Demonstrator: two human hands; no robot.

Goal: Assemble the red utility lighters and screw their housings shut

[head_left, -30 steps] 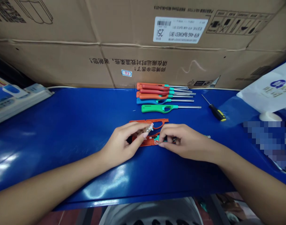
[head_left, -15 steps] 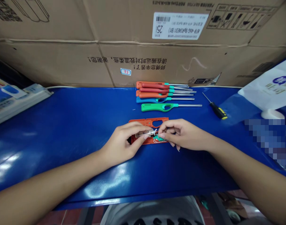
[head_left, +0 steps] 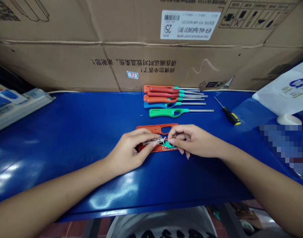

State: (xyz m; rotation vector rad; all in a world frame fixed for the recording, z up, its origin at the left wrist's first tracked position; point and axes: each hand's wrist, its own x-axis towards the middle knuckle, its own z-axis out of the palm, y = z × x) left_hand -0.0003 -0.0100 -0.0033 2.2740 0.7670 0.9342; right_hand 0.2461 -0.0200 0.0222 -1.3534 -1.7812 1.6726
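Observation:
Between the thumb and fingers of my left hand [head_left: 131, 147] is a clear lighter fuel tank [head_left: 152, 141] with a white fitting at its right end. It is held over an orange lighter shell half [head_left: 156, 148], which my hands partly cover. My right hand [head_left: 188, 140] has thumb and forefinger pinched beside the green trigger [head_left: 169, 144]; what the fingertips hold, if anything, is hidden. Thin white wires curve below the trigger. Just behind my hands lies the other orange shell half [head_left: 151, 128], inner side up.
Several assembled lighters [head_left: 163, 113] lie in a stack at the back. A black and yellow screwdriver [head_left: 231, 116] and a white plastic bag [head_left: 285, 87] are on the right. On the left is a power strip [head_left: 22, 105]. A large cardboard box [head_left: 141, 53] stands behind.
My right fingertips have shifted very slightly, leaving more of the green trigger showing. The left hand keeps its hold on the fuel tank. The camera view has moved a little.

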